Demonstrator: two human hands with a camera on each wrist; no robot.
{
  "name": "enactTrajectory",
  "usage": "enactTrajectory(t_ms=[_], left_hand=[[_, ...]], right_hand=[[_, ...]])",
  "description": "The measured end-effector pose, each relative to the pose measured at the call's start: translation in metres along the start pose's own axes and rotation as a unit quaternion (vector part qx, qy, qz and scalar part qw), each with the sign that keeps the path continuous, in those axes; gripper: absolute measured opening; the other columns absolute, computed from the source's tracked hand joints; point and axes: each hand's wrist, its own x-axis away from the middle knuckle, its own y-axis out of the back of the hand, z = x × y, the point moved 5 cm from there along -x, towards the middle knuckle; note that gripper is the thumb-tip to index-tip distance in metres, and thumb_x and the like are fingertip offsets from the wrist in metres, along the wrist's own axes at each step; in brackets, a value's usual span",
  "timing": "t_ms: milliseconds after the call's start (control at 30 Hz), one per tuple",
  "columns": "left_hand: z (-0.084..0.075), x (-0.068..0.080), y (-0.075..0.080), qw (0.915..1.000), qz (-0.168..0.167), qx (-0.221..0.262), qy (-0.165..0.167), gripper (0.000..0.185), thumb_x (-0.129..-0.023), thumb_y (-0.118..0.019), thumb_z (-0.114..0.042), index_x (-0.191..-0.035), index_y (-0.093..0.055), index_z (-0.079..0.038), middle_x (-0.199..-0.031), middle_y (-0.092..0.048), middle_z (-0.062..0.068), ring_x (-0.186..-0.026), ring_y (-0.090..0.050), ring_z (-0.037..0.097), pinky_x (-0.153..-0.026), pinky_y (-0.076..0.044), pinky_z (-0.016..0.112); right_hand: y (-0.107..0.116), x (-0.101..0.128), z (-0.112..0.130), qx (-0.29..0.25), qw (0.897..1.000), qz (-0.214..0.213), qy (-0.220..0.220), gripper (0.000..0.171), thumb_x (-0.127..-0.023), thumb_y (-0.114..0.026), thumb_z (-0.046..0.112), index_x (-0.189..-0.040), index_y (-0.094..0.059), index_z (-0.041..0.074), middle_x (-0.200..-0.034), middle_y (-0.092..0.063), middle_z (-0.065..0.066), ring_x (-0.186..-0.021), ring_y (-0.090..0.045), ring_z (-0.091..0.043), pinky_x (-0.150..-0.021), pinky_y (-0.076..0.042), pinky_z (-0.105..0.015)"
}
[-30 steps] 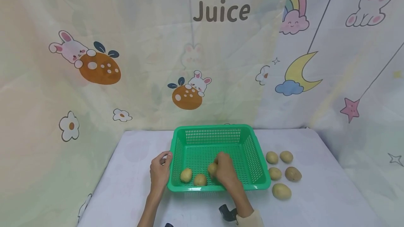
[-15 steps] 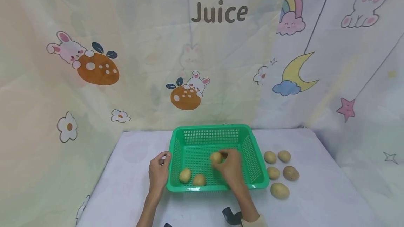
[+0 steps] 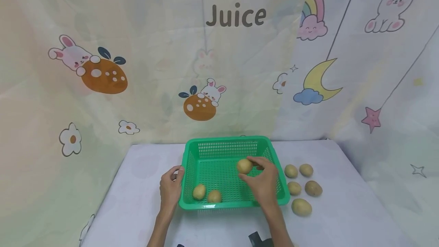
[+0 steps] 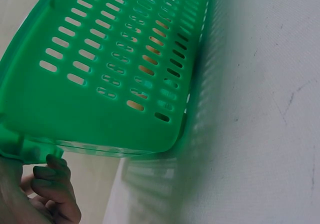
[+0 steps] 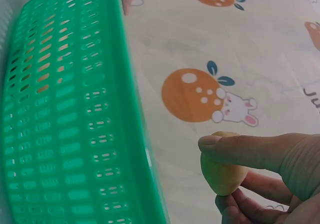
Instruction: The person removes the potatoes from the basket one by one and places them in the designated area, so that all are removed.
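Note:
Between thumb and fingertips, my right hand pinches a yellow-brown potato, which overlaps the right half of the green plastic basket in the head view. From the right wrist, the same potato appears above the level of the basket rim, its far side hidden by my thumb. My left hand grips the basket's left rim, thumb on top; the left wrist view shows its curled fingers beneath the rim. Two potatoes lie inside near the front wall, one to the left and one beside it.
Right of the basket, several loose potatoes are grouped on the white table, including a large one nearest me and a browner one. A printed cloth hangs behind the table.
My right hand has raised the potato from the basket floor and carried it up and rightward. The left hand keeps its hold on the rim. The head view has shifted slightly.

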Motion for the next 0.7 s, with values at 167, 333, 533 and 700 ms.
enactTrajectory(t_ms=[167, 333, 533, 700], left_hand=[[-0.002, 0.001, 0.000, 1.0000, -0.002, -0.003, 0.001, 0.043, -0.114, -0.059, -0.035, -0.137, -0.072, -0.001, -0.096, -0.082, 0.021, -0.069, -0.068, 0.015, -0.061, -0.052, 0.027], [-0.002, 0.001, 0.000, 1.0000, -0.007, -0.006, -0.001, 0.043, -0.114, -0.059, -0.036, -0.136, -0.073, -0.002, -0.097, -0.082, 0.022, -0.069, -0.068, 0.015, -0.061, -0.051, 0.027], [-0.001, 0.001, 0.000, 0.9999, -0.010, -0.006, 0.000, 0.043, -0.114, -0.059, -0.037, -0.136, -0.073, -0.002, -0.097, -0.081, 0.022, -0.068, -0.068, 0.015, -0.060, -0.051, 0.027], [0.000, 0.000, 0.000, 0.9999, -0.010, -0.008, 0.005, 0.043, -0.114, -0.059, -0.036, -0.136, -0.073, -0.002, -0.098, -0.081, 0.023, -0.069, -0.068, 0.016, -0.061, -0.051, 0.027]], right_hand=[[0.013, 0.003, 0.001, 0.001, 1.000, -0.028, 0.012, 0.058, -0.061, -0.100, -0.012, -0.115, -0.084, 0.005, -0.110, -0.083, -0.009, -0.097, -0.071, -0.023, -0.085, -0.051, -0.024], [0.024, 0.005, 0.002, 0.013, 0.998, -0.057, 0.034, 0.060, -0.059, -0.101, -0.012, -0.114, -0.084, 0.004, -0.110, -0.083, -0.010, -0.095, -0.070, -0.019, -0.084, -0.050, -0.021], [0.036, 0.006, 0.000, 0.011, 0.996, -0.076, 0.039, 0.062, -0.059, -0.103, -0.009, -0.117, -0.083, 0.006, -0.112, -0.083, -0.009, -0.098, -0.066, -0.010, -0.086, -0.050, -0.020], [0.048, 0.008, -0.002, 0.000, 0.994, -0.099, 0.039, 0.062, -0.059, -0.105, -0.005, -0.116, -0.085, 0.010, -0.110, -0.083, -0.008, -0.096, -0.064, -0.003, -0.085, -0.047, -0.014]])
